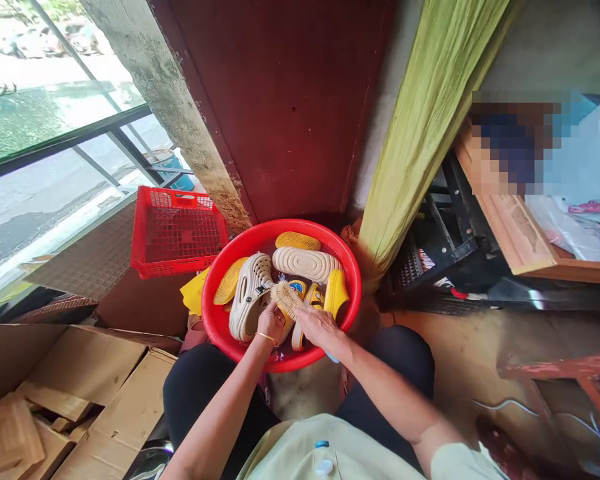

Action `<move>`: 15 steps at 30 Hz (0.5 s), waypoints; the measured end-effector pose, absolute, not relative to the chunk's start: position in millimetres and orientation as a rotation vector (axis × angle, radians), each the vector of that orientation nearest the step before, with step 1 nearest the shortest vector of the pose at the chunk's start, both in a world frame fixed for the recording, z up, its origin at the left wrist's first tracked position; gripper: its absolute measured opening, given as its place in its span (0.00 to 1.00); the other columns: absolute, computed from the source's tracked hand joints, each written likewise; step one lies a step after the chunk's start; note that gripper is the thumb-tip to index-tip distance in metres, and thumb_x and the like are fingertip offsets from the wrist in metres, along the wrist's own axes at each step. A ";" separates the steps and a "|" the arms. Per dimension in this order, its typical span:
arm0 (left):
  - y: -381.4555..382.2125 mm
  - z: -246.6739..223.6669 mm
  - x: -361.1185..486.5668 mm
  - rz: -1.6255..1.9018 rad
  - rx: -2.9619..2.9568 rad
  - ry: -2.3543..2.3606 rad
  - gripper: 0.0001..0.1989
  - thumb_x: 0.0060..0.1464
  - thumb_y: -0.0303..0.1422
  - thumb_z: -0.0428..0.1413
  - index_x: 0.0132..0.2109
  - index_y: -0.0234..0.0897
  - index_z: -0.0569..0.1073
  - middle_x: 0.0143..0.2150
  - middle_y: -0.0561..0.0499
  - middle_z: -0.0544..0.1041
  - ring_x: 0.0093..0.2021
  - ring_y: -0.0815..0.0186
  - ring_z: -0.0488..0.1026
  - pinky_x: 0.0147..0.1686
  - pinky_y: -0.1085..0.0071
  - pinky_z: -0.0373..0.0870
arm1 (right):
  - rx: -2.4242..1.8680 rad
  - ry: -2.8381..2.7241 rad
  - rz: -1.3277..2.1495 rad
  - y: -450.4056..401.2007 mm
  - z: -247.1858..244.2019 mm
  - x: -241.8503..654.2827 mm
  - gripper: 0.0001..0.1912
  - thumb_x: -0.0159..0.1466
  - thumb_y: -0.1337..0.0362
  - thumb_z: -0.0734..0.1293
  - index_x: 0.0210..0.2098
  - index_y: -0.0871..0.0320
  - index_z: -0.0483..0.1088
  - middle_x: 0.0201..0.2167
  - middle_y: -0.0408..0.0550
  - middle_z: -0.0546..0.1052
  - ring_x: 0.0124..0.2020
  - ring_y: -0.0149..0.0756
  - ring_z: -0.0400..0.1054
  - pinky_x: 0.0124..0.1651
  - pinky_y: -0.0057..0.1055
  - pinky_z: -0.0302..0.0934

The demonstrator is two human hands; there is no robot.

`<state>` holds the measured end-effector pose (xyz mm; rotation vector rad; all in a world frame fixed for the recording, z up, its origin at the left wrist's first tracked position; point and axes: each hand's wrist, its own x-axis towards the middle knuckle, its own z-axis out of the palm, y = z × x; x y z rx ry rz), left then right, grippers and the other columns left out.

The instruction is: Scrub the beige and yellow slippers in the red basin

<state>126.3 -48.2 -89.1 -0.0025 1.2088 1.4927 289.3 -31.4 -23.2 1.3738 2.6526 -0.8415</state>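
A red basin (354, 267) with water and several pieces of footwear stands between my knees. My right hand (320, 328) grips a scrub brush (287, 300), its pale bristles showing near my left fingers. Curled at the heel side of a cream clog (240, 313) with holes in its top, my left hand (272, 323) appears to hold that clog; its fingertips are partly hidden. Yellow sandals with cartoon faces (316, 297) lie beside and beneath the brush. Farther back in the basin are a cream sole (305, 265) and a yellow sole (298, 241).
A red plastic crate (180, 230) sits left of the basin, with cardboard boxes (80, 367) nearer me. Behind the basin rises a dark red door (280, 113). A green curtain (410, 133) hangs at the right, beside a wooden table (535, 257) carrying plastic bags.
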 end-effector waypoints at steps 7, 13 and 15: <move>-73.1 -90.4 141.6 1.511 0.280 1.259 0.18 0.46 0.43 0.69 0.39 0.37 0.75 0.39 0.46 0.82 0.38 0.63 0.79 0.39 0.72 0.73 | 1.581 2.599 -0.640 8.4 -15.1 281.9 0.28 0.73 0.67 0.53 0.71 0.55 0.60 0.54 0.61 0.76 0.52 0.47 0.73 0.54 0.39 0.64; -88.6 -80.7 155.3 1.479 0.522 1.356 0.13 0.44 0.37 0.68 0.37 0.36 0.78 0.37 0.47 0.80 0.41 0.58 0.77 0.44 0.65 0.73 | 1.157 2.855 -0.791 -0.7 -3.2 285.7 0.24 0.73 0.58 0.58 0.68 0.42 0.65 0.53 0.50 0.78 0.52 0.43 0.73 0.53 0.35 0.64; -88.6 -74.8 161.4 1.454 0.638 1.469 0.06 0.44 0.32 0.67 0.30 0.37 0.78 0.33 0.48 0.78 0.43 0.54 0.75 0.46 0.63 0.73 | 1.207 2.787 -0.716 1.8 -1.1 292.1 0.25 0.72 0.59 0.59 0.67 0.40 0.66 0.51 0.51 0.79 0.50 0.45 0.74 0.51 0.37 0.65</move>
